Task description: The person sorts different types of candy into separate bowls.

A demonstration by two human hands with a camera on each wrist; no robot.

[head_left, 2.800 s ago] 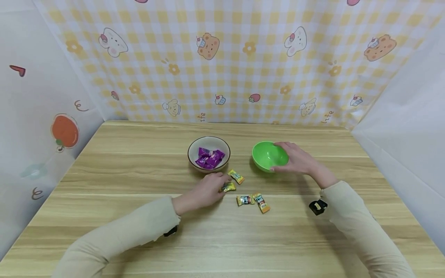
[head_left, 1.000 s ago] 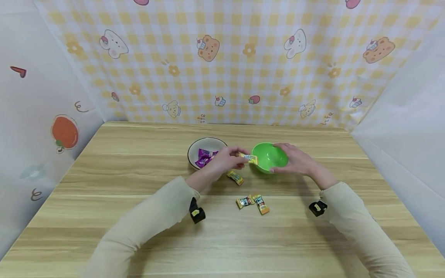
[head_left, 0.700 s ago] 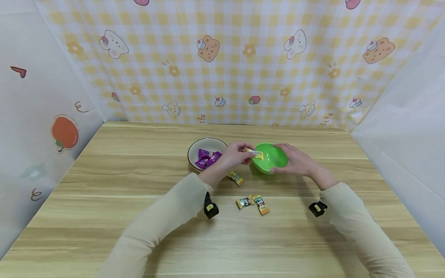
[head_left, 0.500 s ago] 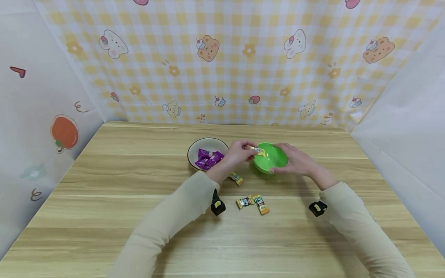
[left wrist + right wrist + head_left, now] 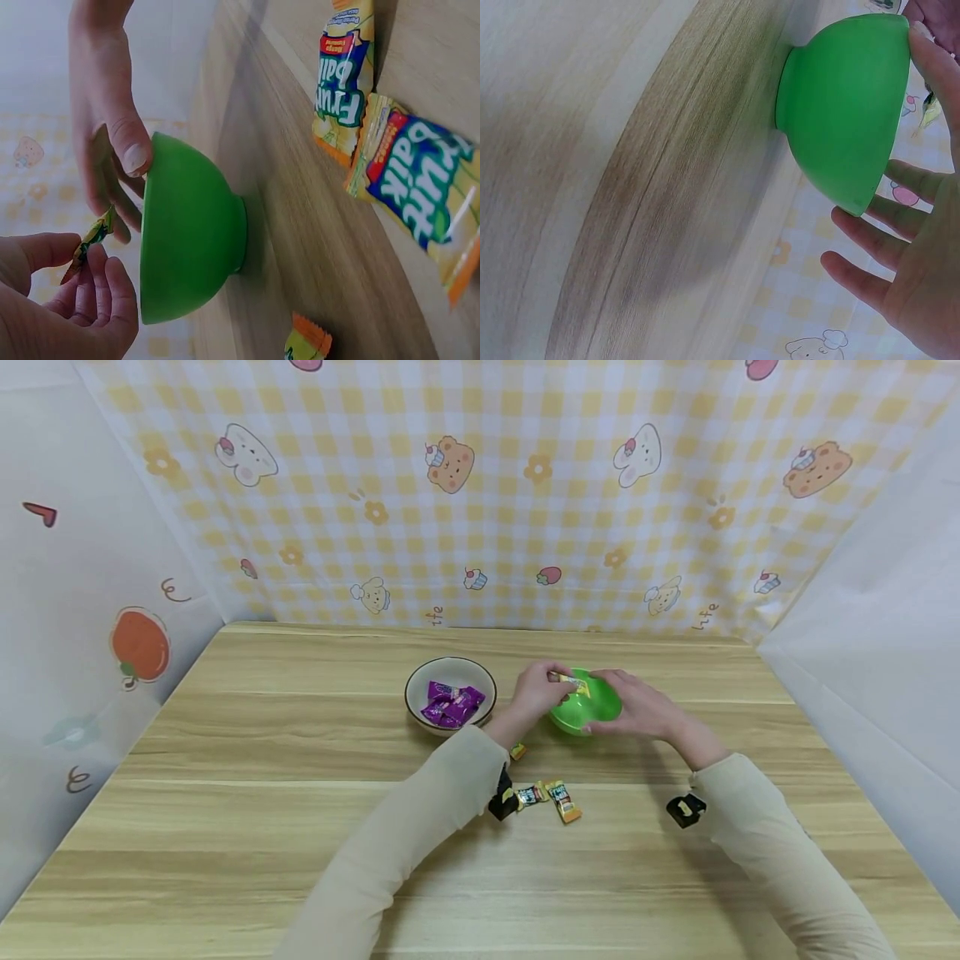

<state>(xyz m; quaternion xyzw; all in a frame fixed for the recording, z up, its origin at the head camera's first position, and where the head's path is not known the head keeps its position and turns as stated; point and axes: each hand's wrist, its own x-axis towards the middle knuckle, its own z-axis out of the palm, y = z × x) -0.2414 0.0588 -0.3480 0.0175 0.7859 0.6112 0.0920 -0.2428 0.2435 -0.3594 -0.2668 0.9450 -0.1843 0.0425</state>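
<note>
Over the mouth of a green bowl (image 5: 576, 720), my left hand (image 5: 538, 690) pinches a yellow wrapped candy (image 5: 578, 685) between thumb and fingers. The left wrist view shows this candy (image 5: 91, 240) edge-on beside the bowl's rim. My right hand (image 5: 636, 705) holds the green bowl from the right. In the right wrist view, its thumb lies at one side of the rim and its fingers (image 5: 870, 238) at the other, while the bowl (image 5: 847, 112) stands upright on its foot. Two yellow fruit candies (image 5: 532, 795) (image 5: 563, 802) lie nearer me, and another (image 5: 518, 751) is partly hidden behind my left forearm.
A white bowl with a dark rim (image 5: 412, 693) stands left of the green one and contains several purple wrapped candies (image 5: 459, 703). The wooden table (image 5: 300, 718) ends at a yellow checked cloth (image 5: 540, 518) behind, with white sheets at both sides.
My left hand has picked up a yellow candy from the table near the white bowl and carried it right, over the green bowl. The right hand has stayed at the green bowl.
</note>
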